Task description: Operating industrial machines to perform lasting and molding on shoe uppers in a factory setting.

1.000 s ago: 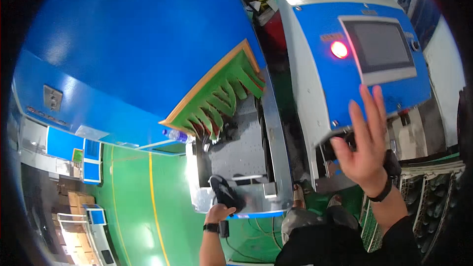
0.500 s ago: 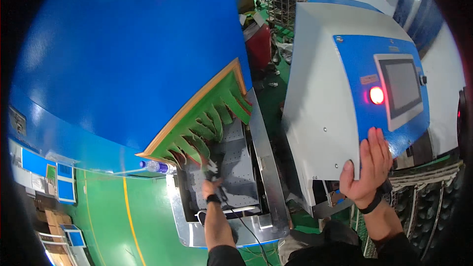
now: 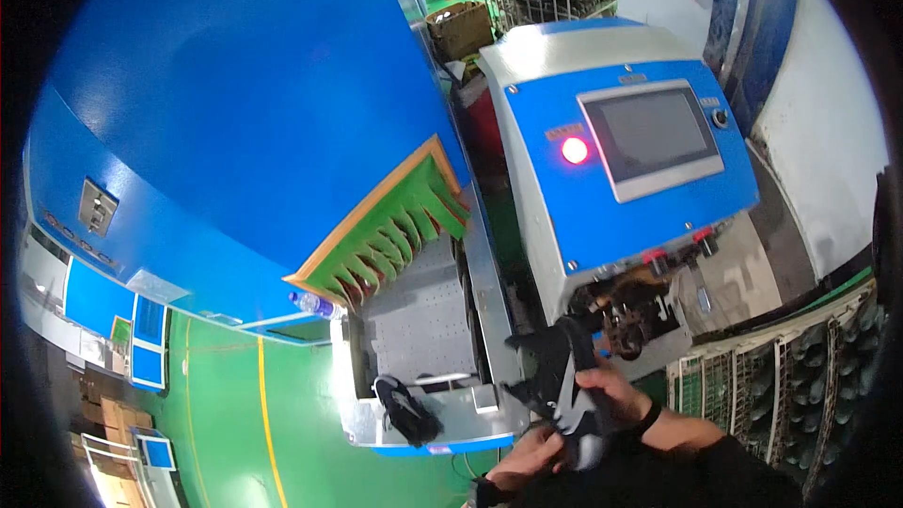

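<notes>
A black and pale grey shoe upper (image 3: 564,378) is between my two hands, low in front of the blue-panelled machine (image 3: 649,188). My left hand (image 3: 529,454) is closed on its near lower end. The fingers of my right hand (image 3: 616,397) grip its right side. Just beyond the upper is the machine's dark metal working part (image 3: 628,327). To the left, a second black item (image 3: 406,412), perhaps another upper, lies over the front edge of the metal bed; its kind is unclear.
A large blue cabinet (image 3: 254,103) stands at the left, with a green strip curtain (image 3: 386,249) over a perforated metal bed (image 3: 423,310). A bottle (image 3: 312,304) stands beside the curtain. A rack (image 3: 809,386) of dark shoe-shaped items is at the lower right. A red lamp (image 3: 575,150) glows.
My left hand has drawn back from the metal bed towards me. My right hand has left the machine's panel edge, and both now hold the upper. The view has turned right.
</notes>
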Demonstrator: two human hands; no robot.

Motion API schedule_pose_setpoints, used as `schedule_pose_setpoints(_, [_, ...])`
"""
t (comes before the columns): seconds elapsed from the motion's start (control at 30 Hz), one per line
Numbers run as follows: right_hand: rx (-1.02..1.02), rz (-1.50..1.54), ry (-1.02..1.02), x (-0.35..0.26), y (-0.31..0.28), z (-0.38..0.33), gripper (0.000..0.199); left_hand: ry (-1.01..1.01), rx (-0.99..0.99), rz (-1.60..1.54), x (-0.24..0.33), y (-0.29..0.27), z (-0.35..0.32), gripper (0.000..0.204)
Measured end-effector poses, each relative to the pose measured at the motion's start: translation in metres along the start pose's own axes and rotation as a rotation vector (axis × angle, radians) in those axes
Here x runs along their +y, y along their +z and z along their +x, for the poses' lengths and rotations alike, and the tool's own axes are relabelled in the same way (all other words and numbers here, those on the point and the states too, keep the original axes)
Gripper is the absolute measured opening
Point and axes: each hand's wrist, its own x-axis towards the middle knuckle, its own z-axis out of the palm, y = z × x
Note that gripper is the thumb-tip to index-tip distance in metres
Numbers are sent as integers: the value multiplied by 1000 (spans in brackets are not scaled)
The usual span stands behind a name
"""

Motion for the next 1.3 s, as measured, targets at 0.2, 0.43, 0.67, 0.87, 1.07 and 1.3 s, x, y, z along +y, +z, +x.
schedule_pose_setpoints(0.2, [-9,-352,481,-53,-60,-57,36,561,367,83,25,67,20,69])
schedule_pose_setpoints(0.43, [181,-34,-45,-39,-106,-151,47,289,193,-7,10,116,78,20])
schedule_pose_setpoints(0.67, [373,-765,-488,-102,-141,-112,84,231,318,-177,47,124,69,29])
schedule_pose_setpoints(0.87, [582,-1601,-465,-114,-109,-53,86,231,425,-374,26,72,139,29])
schedule_pose_setpoints(1.07, [672,-1768,-132,-104,-82,-12,84,200,432,-627,-2,39,166,17])
schedule_pose_setpoints(1.3, [834,-1912,-405,-73,-110,5,84,218,350,-448,8,18,169,23])
